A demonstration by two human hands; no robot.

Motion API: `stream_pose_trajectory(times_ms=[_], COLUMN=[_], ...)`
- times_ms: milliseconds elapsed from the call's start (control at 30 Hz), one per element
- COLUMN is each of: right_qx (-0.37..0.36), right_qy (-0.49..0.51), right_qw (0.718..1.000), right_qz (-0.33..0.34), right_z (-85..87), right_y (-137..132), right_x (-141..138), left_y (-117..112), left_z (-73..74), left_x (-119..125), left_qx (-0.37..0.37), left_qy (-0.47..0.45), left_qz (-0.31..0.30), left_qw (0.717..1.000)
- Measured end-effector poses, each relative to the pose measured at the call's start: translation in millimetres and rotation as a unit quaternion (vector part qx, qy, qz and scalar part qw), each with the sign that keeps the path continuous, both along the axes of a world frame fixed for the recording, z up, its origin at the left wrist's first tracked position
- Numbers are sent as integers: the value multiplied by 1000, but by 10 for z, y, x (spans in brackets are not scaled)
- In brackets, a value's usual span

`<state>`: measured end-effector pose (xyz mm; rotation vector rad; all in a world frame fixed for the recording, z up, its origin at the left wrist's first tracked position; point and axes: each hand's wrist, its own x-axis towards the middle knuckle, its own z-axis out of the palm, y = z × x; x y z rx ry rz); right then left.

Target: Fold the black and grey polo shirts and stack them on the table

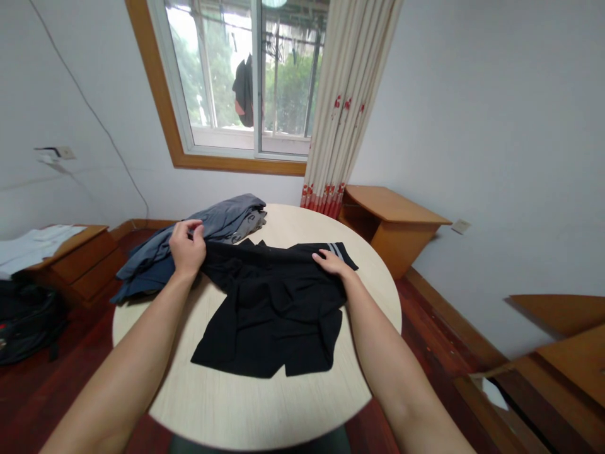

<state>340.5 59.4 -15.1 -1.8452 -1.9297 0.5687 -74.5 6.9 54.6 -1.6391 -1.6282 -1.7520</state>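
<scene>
A black garment [271, 309] lies spread on the round pale wooden table [265, 403]. Grey stripes mark its far right corner [334, 249]. My left hand [188, 247] is closed in a pinch on the garment's far left edge. My right hand [331, 261] rests on the far right part of the garment, fingers pressed onto the cloth next to the striped corner. A pile of grey and dark blue clothes [189, 243] lies at the table's far left, just behind my left hand.
A low wooden cabinet [392, 227] stands to the right behind the table, under a striped curtain [347, 107]. Another wooden cabinet [78, 255] with white cloth on top is at the left, a dark bag [28, 321] on the floor beside it. A window [246, 75] faces me.
</scene>
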Motion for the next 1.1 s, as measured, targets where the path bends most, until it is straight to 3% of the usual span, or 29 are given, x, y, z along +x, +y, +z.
stream_pose_trajectory(times_ms=[167, 267, 400, 533, 667, 867, 1100], right_qx=[22, 40, 52, 62, 82, 144, 145], right_qy=[-57, -82, -104, -90, -85, -59, -37], right_qw=[997, 991, 987, 989, 989, 988, 989], right_qz=[-51, -98, -112, -96, -84, -6, 4], right_z=[-139, -172, -139, -97, -92, -127, -118], right_y=[102, 104, 56, 36, 52, 62, 1], right_x=[77, 115, 115, 121, 121, 101, 136], left_y=[-9, -31, -55, -42, -36, -33, -12], left_z=[-40, -77, -149, -219, -250, -319, -452], left_x=[62, 139, 280, 409, 499, 643, 730], left_qx=[-19, -105, -280, -375, -406, -452, -389], left_qy=[19, 60, 144, 224, 234, 250, 218], left_qz=[-6, -20, -44, -57, -85, -137, -255], left_qw=[1000, 992, 948, 898, 879, 845, 858])
